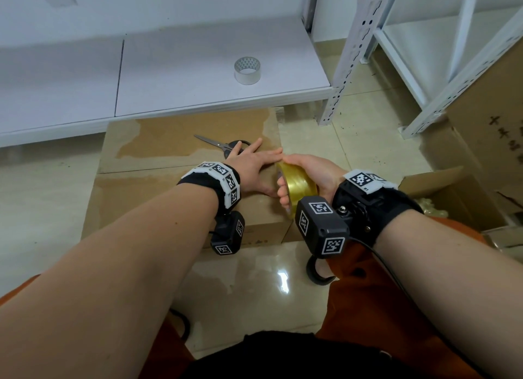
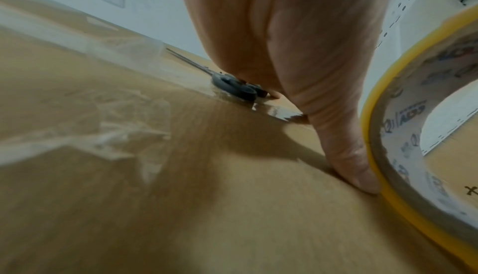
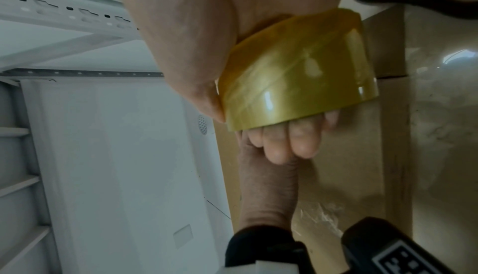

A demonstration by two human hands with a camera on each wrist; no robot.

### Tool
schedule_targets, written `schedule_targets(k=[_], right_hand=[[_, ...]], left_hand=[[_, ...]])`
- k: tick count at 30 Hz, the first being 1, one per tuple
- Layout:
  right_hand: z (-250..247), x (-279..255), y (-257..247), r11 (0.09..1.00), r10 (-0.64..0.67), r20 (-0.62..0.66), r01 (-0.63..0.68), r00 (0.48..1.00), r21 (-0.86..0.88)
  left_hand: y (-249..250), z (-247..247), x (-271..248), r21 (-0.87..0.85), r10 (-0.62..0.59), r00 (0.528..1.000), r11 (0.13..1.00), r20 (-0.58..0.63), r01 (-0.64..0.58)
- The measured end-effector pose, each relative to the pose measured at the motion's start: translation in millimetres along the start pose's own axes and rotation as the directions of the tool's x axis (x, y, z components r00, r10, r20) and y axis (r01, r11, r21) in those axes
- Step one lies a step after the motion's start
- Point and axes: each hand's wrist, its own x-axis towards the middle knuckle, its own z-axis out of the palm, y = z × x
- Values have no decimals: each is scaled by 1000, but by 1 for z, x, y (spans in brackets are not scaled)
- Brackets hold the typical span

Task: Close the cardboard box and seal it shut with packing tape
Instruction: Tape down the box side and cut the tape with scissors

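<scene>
The cardboard box (image 1: 181, 180) is seen on the floor with its flaps down. The yellow tape roll (image 1: 298, 184) is gripped by the right hand (image 1: 317, 174), fingers curled through its core, at the box's right edge. The left hand (image 1: 252, 167) is laid flat, fingers straight, on the box top, touching the roll. Scissors (image 1: 223, 146) lie on the box just beyond the left hand.
</scene>
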Motion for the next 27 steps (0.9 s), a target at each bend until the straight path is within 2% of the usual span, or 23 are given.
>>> schedule_targets(k=[9, 14, 17, 20, 25, 27], right_hand=[[-2, 3, 4, 1000, 2, -26, -2, 1000, -5], [-5, 0, 2, 998, 61, 33, -62, 998, 28], [-5, -2, 1, 996, 77, 79, -81, 994, 41], [-5, -5, 1, 996, 71, 102, -76, 992, 43], [-2, -8, 5, 998, 36, 62, -39, 997, 51], [-1, -9, 7, 999, 16, 55, -18, 998, 36]], left_hand=[[-7, 5, 5, 14, 15, 1000, 1000, 4, -15], [-2, 2, 1, 43, -3, 1000, 999, 11, 3], [2, 5, -8, 36, -3, 997, 999, -75, 5], [6, 11, -22, 43, 51, 989, 998, -138, -45], [16, 24, -44, -30, 34, 997, 999, -72, -36], [20, 32, -45, -6, 35, 998, 999, -54, -36]])
